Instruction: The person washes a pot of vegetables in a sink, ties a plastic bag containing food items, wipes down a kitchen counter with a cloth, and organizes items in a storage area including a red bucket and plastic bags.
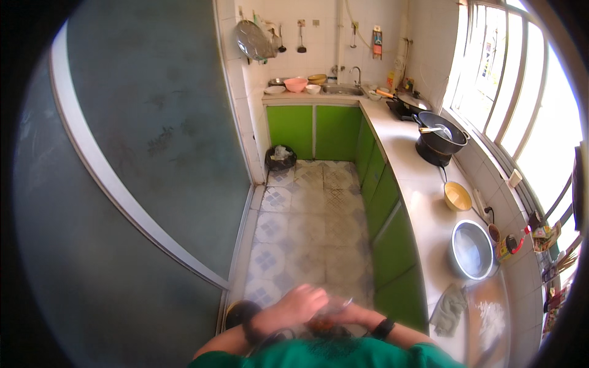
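Both my hands are close together in front of my body, above the tiled floor [308, 239]. My left hand [301, 301] has its fingers bent beside a blurred, clear thing that I cannot name. My right hand [345, 310] lies against the same thing, with a bright edge near its fingers. Blur hides whether either hand grips it. Something reddish shows below the hands. On the counter to the right sit a metal basin [471, 250] with cloudy liquid, a grey cloth [450, 309] and a board [490, 317] with white flour-like powder.
Along the right counter stand a yellow bowl [458, 196], a black wok [444, 131] on a burner and a lidded pan [414, 101]. A sink [343, 90] and a pink basin [296, 84] are at the back. A black-bagged bin [280, 158] sits by the green cabinets [338, 133].
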A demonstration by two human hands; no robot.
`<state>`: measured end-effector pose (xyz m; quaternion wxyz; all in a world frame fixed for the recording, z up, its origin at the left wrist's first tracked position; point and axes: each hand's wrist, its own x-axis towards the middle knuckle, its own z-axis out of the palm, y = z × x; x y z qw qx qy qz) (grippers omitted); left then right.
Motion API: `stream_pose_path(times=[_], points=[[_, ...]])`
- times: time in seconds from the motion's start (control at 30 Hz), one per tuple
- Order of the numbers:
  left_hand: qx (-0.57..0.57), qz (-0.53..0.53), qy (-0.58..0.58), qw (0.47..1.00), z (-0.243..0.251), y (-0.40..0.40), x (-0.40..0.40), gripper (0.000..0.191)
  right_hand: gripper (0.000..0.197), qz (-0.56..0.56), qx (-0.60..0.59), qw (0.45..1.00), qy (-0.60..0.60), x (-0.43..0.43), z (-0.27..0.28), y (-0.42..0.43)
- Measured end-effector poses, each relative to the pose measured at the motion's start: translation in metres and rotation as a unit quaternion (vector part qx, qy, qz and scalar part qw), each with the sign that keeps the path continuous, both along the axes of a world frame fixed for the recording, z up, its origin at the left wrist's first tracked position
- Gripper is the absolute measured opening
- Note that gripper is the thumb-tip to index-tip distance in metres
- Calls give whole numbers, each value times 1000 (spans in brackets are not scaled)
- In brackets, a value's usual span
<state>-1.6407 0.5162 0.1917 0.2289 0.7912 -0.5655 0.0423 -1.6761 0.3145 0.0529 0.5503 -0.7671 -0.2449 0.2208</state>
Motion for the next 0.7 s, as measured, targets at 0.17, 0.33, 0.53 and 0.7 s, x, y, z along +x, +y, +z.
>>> stream_pose_path(times=[0.17, 0.33, 0.53, 0.7], points=[[-3, -29, 11, 1000, -2, -27, 43, 13, 49, -14, 11, 1000, 15, 32, -20, -22], [21, -24, -36, 999, 3, -65, 100, 8, 52, -49, 57, 996, -49, 87, 1, -49], [18, -9, -17, 1000, 30, -119, 167, 13, 54, -43, 84, 994, 57, 158, 55, -100], [-4, -18, -13, 1000, 50, -169, 216, 15, 48, -110, 112, 987, 18, 201, 38, -153]])
